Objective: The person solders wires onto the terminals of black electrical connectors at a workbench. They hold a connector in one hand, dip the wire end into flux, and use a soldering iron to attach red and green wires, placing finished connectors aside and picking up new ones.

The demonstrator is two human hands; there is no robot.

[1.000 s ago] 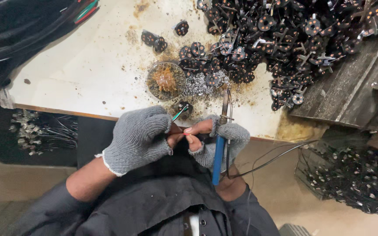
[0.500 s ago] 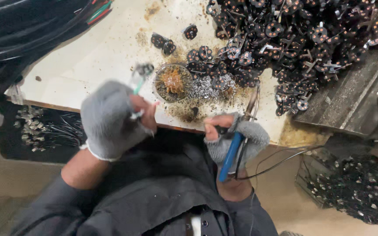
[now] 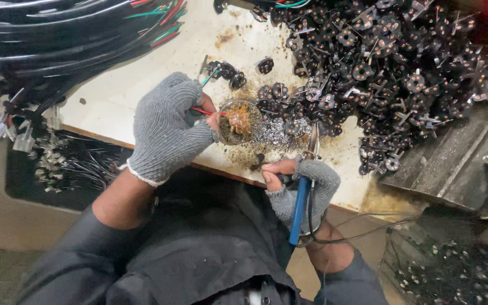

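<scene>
The grey-gloved left hand (image 3: 165, 127) pinches thin red and green wire ends (image 3: 200, 110) into the small round tin of amber flux (image 3: 239, 120) (dipping step). The right hand (image 3: 300, 183) grips the blue-handled soldering iron (image 3: 302, 195) at the surface's (image 3: 120, 107) edge; tinning calls for bringing tip to wire.

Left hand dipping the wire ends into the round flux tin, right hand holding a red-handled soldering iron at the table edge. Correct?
Not quite. In the head view the soldering iron in the right hand has a blue handle, not red. The rest holds: the left hand brings the wire ends to the round flux tin near the table edge.
</scene>
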